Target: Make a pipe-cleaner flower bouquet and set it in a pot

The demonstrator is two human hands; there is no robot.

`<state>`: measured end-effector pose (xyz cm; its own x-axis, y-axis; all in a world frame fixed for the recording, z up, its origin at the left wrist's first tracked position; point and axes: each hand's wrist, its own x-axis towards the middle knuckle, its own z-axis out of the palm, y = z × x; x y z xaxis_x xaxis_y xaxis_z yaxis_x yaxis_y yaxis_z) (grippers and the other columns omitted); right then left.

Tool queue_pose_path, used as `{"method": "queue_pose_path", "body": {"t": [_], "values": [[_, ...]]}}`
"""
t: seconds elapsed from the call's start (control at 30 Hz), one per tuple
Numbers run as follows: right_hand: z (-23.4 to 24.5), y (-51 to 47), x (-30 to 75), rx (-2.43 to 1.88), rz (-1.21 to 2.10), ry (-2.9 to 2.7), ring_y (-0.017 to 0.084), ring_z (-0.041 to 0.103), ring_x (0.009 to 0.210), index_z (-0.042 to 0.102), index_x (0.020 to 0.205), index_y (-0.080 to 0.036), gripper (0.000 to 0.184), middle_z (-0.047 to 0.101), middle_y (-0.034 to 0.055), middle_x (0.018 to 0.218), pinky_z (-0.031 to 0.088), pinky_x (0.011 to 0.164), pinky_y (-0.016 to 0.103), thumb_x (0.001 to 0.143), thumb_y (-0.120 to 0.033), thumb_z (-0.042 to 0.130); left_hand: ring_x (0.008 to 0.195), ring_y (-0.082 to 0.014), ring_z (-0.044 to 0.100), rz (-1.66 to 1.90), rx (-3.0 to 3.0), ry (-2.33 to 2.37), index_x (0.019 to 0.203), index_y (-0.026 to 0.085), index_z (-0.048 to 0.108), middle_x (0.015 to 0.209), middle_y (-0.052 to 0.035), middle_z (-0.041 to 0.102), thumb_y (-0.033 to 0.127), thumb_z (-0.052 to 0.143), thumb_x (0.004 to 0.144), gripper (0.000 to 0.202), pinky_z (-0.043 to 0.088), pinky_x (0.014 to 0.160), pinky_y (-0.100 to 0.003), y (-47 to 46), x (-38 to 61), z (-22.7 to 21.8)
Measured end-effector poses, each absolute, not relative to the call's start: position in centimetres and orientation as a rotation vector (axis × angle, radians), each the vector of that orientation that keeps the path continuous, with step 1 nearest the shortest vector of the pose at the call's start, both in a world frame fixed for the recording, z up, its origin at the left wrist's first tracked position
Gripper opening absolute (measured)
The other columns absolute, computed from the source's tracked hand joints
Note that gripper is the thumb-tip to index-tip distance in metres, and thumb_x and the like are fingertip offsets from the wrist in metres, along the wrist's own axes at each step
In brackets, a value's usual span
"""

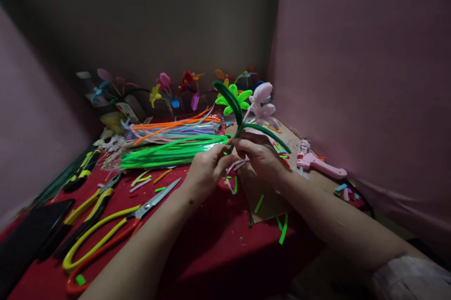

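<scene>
Between my two hands stands a pipe-cleaner flower (237, 104) with dark green leaves, a bright green bloom and pale pink blooms. My left hand (207, 168) pinches the lower stem from the left. Just above and to the right, my right hand (260, 155) closes its fingers around the stem below the leaves. The stem's bottom end is mostly hidden by my fingers. Behind my left hand lies a bundle of green pipe cleaners (169, 152). Scissors (141, 213) with yellow and orange handles rest open beside my left forearm.
Pliers (89, 203) and a black phone-like slab (35, 232) lie at left. A pink glue gun (320, 164) rests on the right. Orange pipe cleaners (169, 125) and several finished flowers (186, 86) stretch along the back. Offcuts (259, 203) litter a brown board (248, 187) and red cloth (211, 253).
</scene>
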<state>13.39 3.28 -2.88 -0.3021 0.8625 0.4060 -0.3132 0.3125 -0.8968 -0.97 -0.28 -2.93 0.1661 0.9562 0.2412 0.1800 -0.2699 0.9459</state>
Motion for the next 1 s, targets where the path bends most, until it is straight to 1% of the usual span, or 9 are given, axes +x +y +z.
{"method": "queue_pose_path", "body": {"t": [0.07,0.13,0.23,0.3,0.47,0.63,0.77,0.9,1.0], "values": [[-2.88,3.38,13.31,-0.6,1.196,-1.465,0.011,0.043,0.058,0.057,0.058,-0.019,0.02,0.048,-0.0022,0.06,0.036,0.059,0.025,0.075,-0.028,0.065,0.044,-0.0084,0.044,1.314,1.773,1.339,0.065,0.019,0.06,0.048,0.0034,0.051,0.022,0.065,0.073,0.01,0.034,0.049,-0.02,-0.31,-0.77,-3.01],[-2.98,3.5,13.24,-0.622,1.252,-1.48,0.011,0.044,0.058,0.062,0.065,-0.019,0.015,0.05,-0.0019,0.06,0.037,0.058,0.026,0.075,-0.03,0.065,0.042,-0.0085,0.044,1.317,1.744,1.329,0.06,0.018,0.057,0.046,0.0033,0.05,0.025,0.06,0.077,0.018,0.034,0.049,-0.021,-0.46,-0.57,-2.94],[-3.28,3.79,13.26,-0.563,1.479,-1.493,0.011,0.045,0.054,0.066,0.078,-0.017,0.019,0.052,-0.0018,0.058,0.037,0.055,0.026,0.078,-0.036,0.061,0.039,-0.0088,0.048,1.206,1.464,1.023,0.062,0.016,0.056,0.048,0.0019,0.054,0.032,0.055,0.082,0.026,0.038,0.046,-0.021,-0.66,-0.56,-2.6],[-3.45,3.98,13.35,-0.465,1.575,-1.481,0.011,0.046,0.055,0.066,0.077,-0.016,0.021,0.054,-0.0006,0.06,0.037,0.056,0.026,0.08,-0.036,0.058,0.033,-0.007,0.044,1.126,1.257,0.79,0.068,0.015,0.057,0.047,0.0032,0.053,0.034,0.056,0.082,0.023,0.038,0.043,-0.021,-0.71,-0.76,-2.46],[-3.44,3.78,13.51,-0.343,1.612,-1.426,0.011,0.05,0.06,0.068,0.081,-0.018,0.015,0.058,0.0006,0.069,0.04,0.059,0.026,0.076,-0.031,0.062,0.025,-0.0031,0.026,0.988,1.028,0.484,0.071,0.015,0.058,0.038,0.0098,0.034,0.037,0.06,0.079,0.023,0.037,0.038,-0.021,-0.65,-1.37,-2.48],[-3.17,3.47,13.33,-0.542,1.387,-1.413,0.01,0.045,0.058,0.066,0.068,-0.017,0.014,0.053,-0.002,0.062,0.036,0.057,0.024,0.075,-0.027,0.061,0.046,-0.0114,0.053,1.085,1.539,0.949,0.069,0.016,0.06,0.054,-0.0002,0.058,0.036,0.058,0.079,0.022,0.043,0.052,-0.024,-0.26,-1.33,-2.25],[-3.07,3.52,13.14,-0.662,1.213,-1.51,0.01,0.043,0.059,0.061,0.059,-0.017,0.019,0.051,-0.003,0.061,0.036,0.06,0.024,0.075,-0.028,0.062,0.044,-0.0099,0.049,1.31,1.762,1.405,0.058,0.018,0.055,0.045,0.0024,0.054,0.026,0.059,0.077,0.021,0.038,0.053,-0.022,-0.17,-0.82,-2.65],[-3.3,3.73,13.22,-0.54,1.391,-1.56,0.011,0.045,0.058,0.058,0.063,-0.017,0.029,0.051,-0.001,0.06,0.036,0.058,0.026,0.083,-0.038,0.054,0.037,-0.0091,0.048,1.205,1.5,1.078,0.058,0.016,0.054,0.043,0.0011,0.054,0.033,0.051,0.084,0.031,0.037,0.047,-0.022,-0.16,-0.88,-2.68],[-3.58,3.96,13.33,-0.454,1.483,-1.506,0.012,0.047,0.057,0.056,0.064,-0.017,0.03,0.051,0.0001,0.061,0.037,0.057,0.027,0.086,-0.034,0.048,0.032,-0.0071,0.044,1.168,1.324,0.878,0.063,0.014,0.055,0.041,0.0025,0.053,0.034,0.054,0.083,0.028,0.036,0.044,-0.021,-0.02,-1.11,-2.53]]}}
